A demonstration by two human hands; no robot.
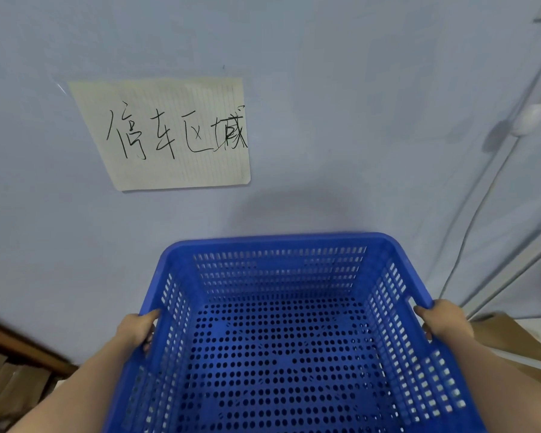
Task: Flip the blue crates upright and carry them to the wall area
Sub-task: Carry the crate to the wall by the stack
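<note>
Nearest to me: one blue crate [281, 348], upright, open side up, its perforated floor bare, held up close in front of me and filling the near centre. My left hand [137, 331] is wrapped around the crate's left rim, thumb over the top edge, fingers curled under. My right hand [440, 320] grips the right rim at a handle slot in the same manner. Near left, below the crate: brown cardboard pieces [10, 389] and a dark wooden edge [22, 342]. Near right: a cardboard box [519, 342], just beside the right hand. Far: pale blue wall [325, 104], close beyond the crate's far rim. Far left on the wall: a taped paper sign [172, 132] with handwritten characters. Far right: white cables [487, 195] running down the wall.
</note>
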